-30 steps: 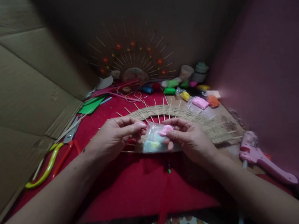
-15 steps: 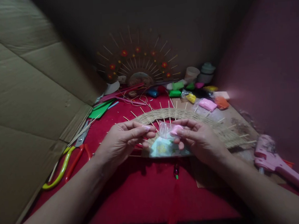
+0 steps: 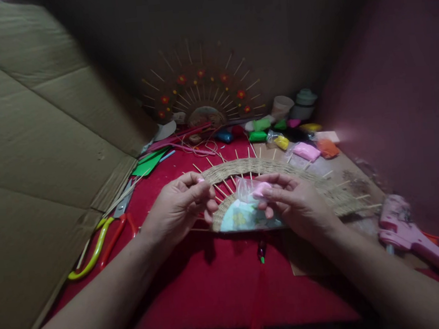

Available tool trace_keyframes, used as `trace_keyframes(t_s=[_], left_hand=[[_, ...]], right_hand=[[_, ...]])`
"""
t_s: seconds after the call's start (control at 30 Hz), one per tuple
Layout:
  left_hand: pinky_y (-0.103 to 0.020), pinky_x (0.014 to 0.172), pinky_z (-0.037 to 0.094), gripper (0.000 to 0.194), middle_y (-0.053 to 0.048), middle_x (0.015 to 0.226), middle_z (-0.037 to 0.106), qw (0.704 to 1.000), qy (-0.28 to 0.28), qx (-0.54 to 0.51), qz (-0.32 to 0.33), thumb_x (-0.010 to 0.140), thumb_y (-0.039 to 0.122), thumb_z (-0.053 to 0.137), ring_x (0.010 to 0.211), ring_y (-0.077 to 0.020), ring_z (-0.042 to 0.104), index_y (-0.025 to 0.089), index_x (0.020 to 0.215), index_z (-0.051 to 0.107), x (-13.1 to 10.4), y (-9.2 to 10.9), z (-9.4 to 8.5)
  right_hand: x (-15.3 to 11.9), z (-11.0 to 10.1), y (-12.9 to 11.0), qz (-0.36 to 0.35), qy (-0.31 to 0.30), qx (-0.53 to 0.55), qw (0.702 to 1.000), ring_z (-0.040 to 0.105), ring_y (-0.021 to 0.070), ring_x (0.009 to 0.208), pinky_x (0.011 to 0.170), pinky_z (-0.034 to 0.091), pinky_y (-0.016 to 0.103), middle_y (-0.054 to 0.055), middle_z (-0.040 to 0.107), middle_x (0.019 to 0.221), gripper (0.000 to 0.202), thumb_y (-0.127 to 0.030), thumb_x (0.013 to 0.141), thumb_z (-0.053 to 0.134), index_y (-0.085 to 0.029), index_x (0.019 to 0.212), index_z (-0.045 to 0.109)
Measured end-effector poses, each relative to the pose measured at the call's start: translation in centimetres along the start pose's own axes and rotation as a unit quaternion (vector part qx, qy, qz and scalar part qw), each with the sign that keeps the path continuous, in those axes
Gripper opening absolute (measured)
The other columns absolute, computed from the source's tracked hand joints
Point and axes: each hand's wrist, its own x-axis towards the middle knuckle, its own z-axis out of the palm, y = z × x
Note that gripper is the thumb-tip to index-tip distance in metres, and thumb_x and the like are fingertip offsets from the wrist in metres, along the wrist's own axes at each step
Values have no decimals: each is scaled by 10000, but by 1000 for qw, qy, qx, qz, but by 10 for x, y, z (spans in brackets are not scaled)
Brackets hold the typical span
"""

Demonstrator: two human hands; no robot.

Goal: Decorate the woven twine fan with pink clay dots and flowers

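Observation:
My right hand point(image 3: 291, 194) pinches a lump of pink clay point(image 3: 262, 189) in a clear plastic bag point(image 3: 245, 189). Left of it, my left hand point(image 3: 184, 199) is closed in a pinch, with a small pink bit point(image 3: 200, 180) showing at its fingertips. Both hands hover over a woven fan point(image 3: 249, 166) with thin sticks radiating through it. The fan's half-round centre point(image 3: 238, 216) is pale blue with a yellow flower. My right hand and forearm hide part of the fan's right side.
Scissors point(image 3: 106, 240) with yellow and red handles lie at left beside a cardboard wall point(image 3: 45, 146). A pink glue gun point(image 3: 408, 231) rests at right. Several coloured clay packets point(image 3: 306, 152) lie behind the fan. A flower-decorated fan point(image 3: 202, 93) stands at the back.
My left hand has drawn slightly left, away from the bag, and its fingers have curled in more. My right hand still holds the pink clay in nearly the same place.

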Motion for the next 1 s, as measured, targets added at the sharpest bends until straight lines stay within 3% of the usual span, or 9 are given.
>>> trace_keyframes(t_s=[0.17, 0.33, 0.5, 0.6, 0.83, 0.9, 1.0], left_hand=[[-178, 350, 452, 171, 35, 586, 590, 999, 4, 38, -1, 775, 275, 668, 395, -81, 544, 148, 742, 558, -2, 3, 2], [-179, 366, 453, 158, 26, 601, 596, 999, 17, 42, -20, 808, 264, 629, 390, -66, 527, 124, 876, 658, -5, 2, 6], [-193, 420, 505, 193, -42, 697, 694, 999, -1, 16, -42, 709, 166, 728, 487, -109, 618, 105, 885, 674, -4, 2, 7], [-181, 394, 501, 226, -31, 678, 699, 999, 7, 11, -45, 642, 144, 778, 488, -117, 626, 122, 832, 657, -2, 2, 6], [-122, 302, 345, 311, 46, 451, 539, 998, 15, 53, -3, 746, 421, 703, 309, -46, 443, 148, 702, 560, -3, -1, 1], [-114, 317, 333, 270, 54, 448, 520, 998, 20, 64, 0, 755, 371, 707, 327, -40, 441, 149, 711, 559, -3, -2, 2], [-152, 373, 422, 149, 23, 593, 628, 996, 5, 83, -11, 772, 247, 694, 397, -65, 529, 161, 849, 599, -3, -4, 6]], right_hand=[[0, 3, -4, 1, 22, 0, 1000, 604, 115, 511, 442, 471, 212, 45, 682, 690, 244, -210, 652, 783, -145, 859, 670], [-1, 2, -5, -3, 27, 8, 1000, 605, 119, 524, 443, 472, 214, 39, 675, 692, 225, -194, 667, 768, -152, 866, 671], [0, -1, -8, -13, 28, 12, 999, 595, 108, 498, 446, 470, 208, 13, 652, 644, 231, -183, 675, 761, -160, 883, 663], [1, -1, -10, -16, 31, 7, 999, 595, 113, 502, 445, 471, 215, 13, 646, 639, 242, -189, 674, 757, -158, 894, 661], [-6, 2, -33, -37, 58, 22, 997, 600, 108, 541, 425, 438, 189, 14, 646, 677, 176, -145, 686, 720, -175, 846, 654], [-8, 2, -44, -59, 61, 10, 996, 591, 104, 534, 419, 433, 193, 6, 632, 671, 151, -128, 683, 711, -175, 815, 656], [-9, -2, -58, -85, 61, -23, 994, 581, 105, 531, 421, 434, 213, 6, 625, 690, 160, -136, 682, 705, -181, 832, 674]])
